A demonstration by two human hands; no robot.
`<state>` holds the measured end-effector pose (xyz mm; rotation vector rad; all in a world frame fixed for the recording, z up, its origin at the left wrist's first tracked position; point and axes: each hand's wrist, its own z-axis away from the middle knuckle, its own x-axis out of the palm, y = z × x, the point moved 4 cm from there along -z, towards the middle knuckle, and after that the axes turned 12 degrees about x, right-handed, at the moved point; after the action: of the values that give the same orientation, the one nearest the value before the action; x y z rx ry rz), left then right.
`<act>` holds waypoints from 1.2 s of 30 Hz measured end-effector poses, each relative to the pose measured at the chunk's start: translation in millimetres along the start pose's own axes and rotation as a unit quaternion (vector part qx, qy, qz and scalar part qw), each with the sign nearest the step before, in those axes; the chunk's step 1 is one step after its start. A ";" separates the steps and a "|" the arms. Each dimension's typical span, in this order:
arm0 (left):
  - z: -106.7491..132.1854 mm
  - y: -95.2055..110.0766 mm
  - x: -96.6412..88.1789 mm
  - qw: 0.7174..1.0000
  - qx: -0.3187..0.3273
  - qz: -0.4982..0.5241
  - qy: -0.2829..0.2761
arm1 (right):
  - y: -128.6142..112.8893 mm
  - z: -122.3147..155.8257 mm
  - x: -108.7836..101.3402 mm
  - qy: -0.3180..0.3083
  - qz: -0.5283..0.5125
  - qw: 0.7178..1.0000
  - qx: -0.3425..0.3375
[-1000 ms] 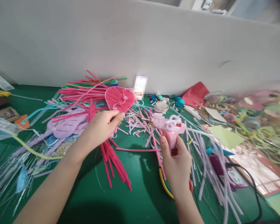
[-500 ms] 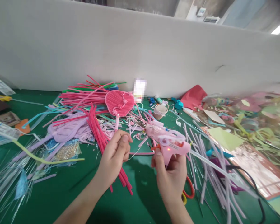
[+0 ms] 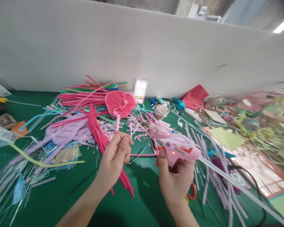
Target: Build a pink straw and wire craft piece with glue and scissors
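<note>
My left hand (image 3: 115,155) is closed in a pinch on the thin stem of a pink heart-shaped fan (image 3: 120,104), which carries small pink flowers and stands above the green table. My right hand (image 3: 175,178) grips a pink hot glue gun (image 3: 177,147); its red light is on and its nozzle points left toward the fan's stem. A clear glue stick (image 3: 229,178) trails from the gun's back to the lower right.
Pink sticks (image 3: 101,138) lie in a heap behind and under my left hand, beside a lilac woven shape (image 3: 66,130). A small cup (image 3: 162,111), red paper (image 3: 196,94), paper scraps (image 3: 227,135), scissors (image 3: 191,192) and a black cable (image 3: 255,186) lie right. A white partition (image 3: 142,47) backs the table.
My left hand slid from the fan's head down to its stem and drew nearer. My right hand lifted the glue gun and brought it closer to the left hand.
</note>
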<state>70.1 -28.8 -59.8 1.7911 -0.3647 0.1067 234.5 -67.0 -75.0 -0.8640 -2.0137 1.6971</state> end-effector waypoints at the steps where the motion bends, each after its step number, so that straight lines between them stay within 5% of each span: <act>1: -0.1 -0.3 -0.1 1.000 -0.001 -0.001 0.002 | 0.9 1.5 -0.3 -0.005 0.004 1.000 -0.010; 5: 0.6 0.5 -3.0 0.999 0.007 -0.041 0.003 | 3.5 3.3 -0.9 -0.007 0.033 0.999 -0.031; 8: 0.7 7.9 -9.3 0.981 0.055 -0.185 0.001 | 0.7 0.2 -4.1 0.017 0.045 0.998 -0.036; 12: 0.0 25.5 -12.0 0.885 0.207 -0.417 -0.015 | -6.0 0.3 -8.5 -0.017 0.051 0.996 -0.066; 15: 1.1 31.4 -10.7 0.820 0.293 -0.491 -0.013 | -7.1 4.7 -11.8 -0.047 0.061 0.993 -0.089; 18: 2.3 30.4 -10.0 0.785 0.329 -0.525 -0.008 | -5.0 6.5 -16.1 -0.017 0.106 0.990 -0.095; 24: 2.9 28.7 -11.7 0.790 0.320 -0.522 0.007 | -1.7 0.2 -18.8 0.030 0.164 0.984 -0.069; 29: 0.4 29.1 -15.3 0.882 0.196 -0.426 0.041 | -9.6 3.7 -18.5 0.052 0.150 0.982 -0.105; 31: 0.1 29.7 -15.9 0.899 0.170 -0.401 0.045 | -13.9 6.3 -18.8 0.038 0.149 0.980 -0.126; 33: 0.6 33.5 -15.9 0.873 0.202 -0.442 0.044 | -18.2 6.8 -21.2 0.010 0.162 0.978 -0.128; 36: 3.7 40.0 -13.7 0.769 0.315 -0.556 0.022 | -29.5 3.7 -28.4 -0.023 0.206 0.970 -0.126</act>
<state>44.7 -38.0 -27.1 2.3776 0.9184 -0.6444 246.9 -91.2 -44.1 -1.4244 -2.2309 1.6939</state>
